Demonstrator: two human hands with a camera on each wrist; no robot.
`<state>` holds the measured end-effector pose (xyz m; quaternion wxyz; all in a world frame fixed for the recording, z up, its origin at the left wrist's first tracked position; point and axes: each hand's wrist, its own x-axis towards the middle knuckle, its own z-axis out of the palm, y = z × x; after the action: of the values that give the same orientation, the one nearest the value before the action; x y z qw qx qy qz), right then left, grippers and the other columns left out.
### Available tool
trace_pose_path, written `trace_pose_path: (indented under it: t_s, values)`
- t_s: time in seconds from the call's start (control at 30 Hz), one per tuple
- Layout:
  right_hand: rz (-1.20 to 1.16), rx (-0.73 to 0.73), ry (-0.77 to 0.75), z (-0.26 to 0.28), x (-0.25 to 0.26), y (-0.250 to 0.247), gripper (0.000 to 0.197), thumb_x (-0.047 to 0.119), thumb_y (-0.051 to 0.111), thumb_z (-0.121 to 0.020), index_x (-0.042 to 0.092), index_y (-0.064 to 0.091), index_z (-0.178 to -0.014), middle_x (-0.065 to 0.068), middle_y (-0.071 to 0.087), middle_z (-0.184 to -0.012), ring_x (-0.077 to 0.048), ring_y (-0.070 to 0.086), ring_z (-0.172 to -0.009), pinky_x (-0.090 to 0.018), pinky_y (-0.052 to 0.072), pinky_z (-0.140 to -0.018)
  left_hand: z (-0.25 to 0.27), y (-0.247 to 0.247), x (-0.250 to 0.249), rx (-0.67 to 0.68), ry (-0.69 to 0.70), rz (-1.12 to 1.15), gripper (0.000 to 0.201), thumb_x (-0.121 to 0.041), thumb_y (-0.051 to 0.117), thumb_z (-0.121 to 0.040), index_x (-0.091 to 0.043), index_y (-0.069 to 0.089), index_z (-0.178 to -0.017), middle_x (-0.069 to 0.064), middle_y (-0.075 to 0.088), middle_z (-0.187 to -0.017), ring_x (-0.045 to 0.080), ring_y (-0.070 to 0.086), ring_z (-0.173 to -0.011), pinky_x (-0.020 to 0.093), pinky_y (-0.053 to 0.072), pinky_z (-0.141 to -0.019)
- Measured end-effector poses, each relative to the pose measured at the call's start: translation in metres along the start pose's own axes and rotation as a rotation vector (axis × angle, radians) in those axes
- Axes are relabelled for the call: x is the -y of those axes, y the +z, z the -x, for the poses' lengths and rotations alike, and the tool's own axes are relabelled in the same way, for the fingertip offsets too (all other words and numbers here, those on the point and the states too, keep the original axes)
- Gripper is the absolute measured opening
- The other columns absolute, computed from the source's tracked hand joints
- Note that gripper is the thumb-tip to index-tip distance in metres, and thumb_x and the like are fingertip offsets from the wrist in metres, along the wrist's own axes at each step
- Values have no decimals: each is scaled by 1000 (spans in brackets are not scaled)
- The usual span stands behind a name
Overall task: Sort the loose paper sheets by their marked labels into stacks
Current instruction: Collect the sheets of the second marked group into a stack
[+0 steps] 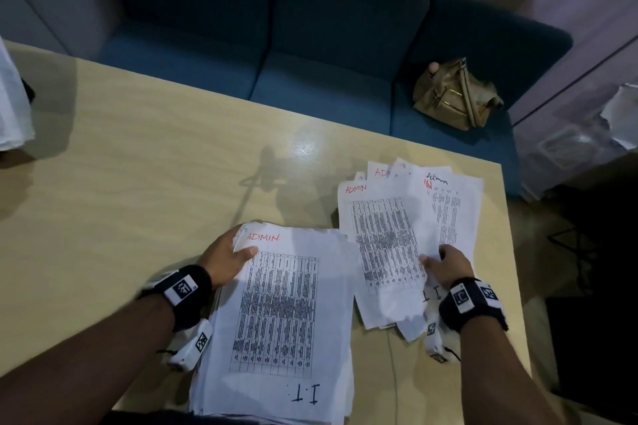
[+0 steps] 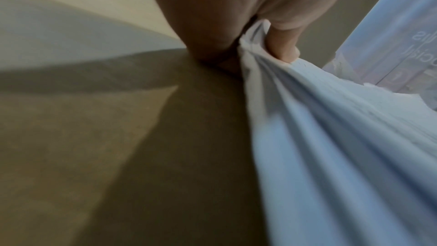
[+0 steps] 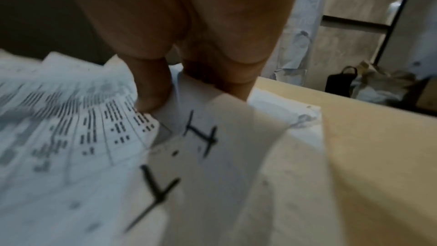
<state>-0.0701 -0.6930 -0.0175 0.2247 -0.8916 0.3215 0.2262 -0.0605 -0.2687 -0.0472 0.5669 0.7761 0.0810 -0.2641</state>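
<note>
- Left hand (image 1: 226,257) clamped on the far left corner of the thick stack (image 1: 279,317), thumb on top beside the red "ADMIN" mark, fingers tucked beneath; left wrist view shows many sheet edges bunched inside that pinch.
- Right hand (image 1: 448,266) pinching the near edge of a single loose sheet (image 1: 386,245), thumb above and fingers below, over the fanned pile (image 1: 445,203).
- Right wrist view: thumb pressing down just by the printed grid, black "I.T" lettering on the sheet right beneath.
- Thick stack lying at the near edge of the table (image 1: 138,166), top page printed with a table, "I.T." at its near end.
- Fanned pile just right of it, several pages overlapping askew, marked "ADMIN" in red at their far ends.
- Probably light, limp and slick: a sheet droops if held by one corner and slides off its neighbours.
- Best taken at an edge or corner, thumb over, fingers under; the stack squared with both hands.
- Thin edges likely to crease or tear if yanked.
</note>
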Motion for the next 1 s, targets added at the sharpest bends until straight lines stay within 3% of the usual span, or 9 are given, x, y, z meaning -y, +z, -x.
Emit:
trace_pose_path:
  t_s: [0.17,0.27,0.37,0.47,0.57,0.67,0.73,0.9,1.0]
  values:
    - [-92,-318,139,-16,1,-23,49,31,54,-92,-11,53,-118,-32,55,-122,-44,51,-113,-45,41,-93,0,2,-2,-4,23,17,45,2,56,-90,-27,52,-125,-6,64,-118,17,58,-113,18,44,-88]
    - [29,-327,253,-20,3,-20,50,29,55,-89,-7,50,-123,-29,44,-131,-43,41,-121,-47,37,-99,-1,3,-2,-17,22,8,47,1,57,-90,-25,53,-129,-5,64,-120,14,59,-112,16,43,-85]
    - [75,-265,193,-21,7,-8,50,30,63,-87,-2,51,-124,-23,43,-132,-41,40,-122,-49,37,-99,-1,2,-3,-13,27,18,47,4,57,-89,-28,54,-124,-14,64,-116,8,60,-111,13,43,-86]
    - [84,-374,142,-19,10,-2,47,24,66,-85,5,52,-126,-19,45,-131,-39,40,-122,-50,35,-101,-1,3,-5,-12,16,27,47,4,55,-90,-31,54,-122,-20,63,-113,-10,58,-102,10,44,-87]
    - [141,-496,50,-14,10,2,39,15,66,-83,5,56,-119,-17,51,-127,-38,44,-118,-49,36,-97,-1,3,-5,-5,9,31,47,5,54,-90,-30,54,-121,-21,62,-112,-11,56,-102,1,41,-77]
    - [100,-532,-39,-9,10,-2,29,12,64,-85,4,60,-112,-19,58,-118,-39,51,-108,-47,43,-88,-3,1,-2,-5,6,49,49,4,56,-89,-36,56,-118,-24,66,-110,-6,58,-107,10,42,-82]
    - [-71,-530,-41,-1,14,-11,26,12,61,-88,6,58,-112,-21,62,-109,-39,57,-97,-43,48,-80,-2,1,-1,2,-8,59,48,3,56,-89,-29,56,-125,-14,66,-116,4,59,-110,15,43,-85]
    - [-532,-535,-213,32,51,-42,54,11,63,-87,28,38,-132,-5,56,-104,-25,56,-91,-34,46,-83,-1,0,-3,13,-22,71,45,-2,56,-91,-29,56,-127,-10,65,-118,12,61,-110,26,48,-92]
    - [-719,-565,-357,50,69,-42,51,14,69,-84,16,44,-129,-4,58,-108,-17,57,-95,-22,46,-77,-4,-1,-1,-33,-29,71,41,-5,59,-91,-37,61,-116,-7,67,-117,15,62,-111,37,47,-99]
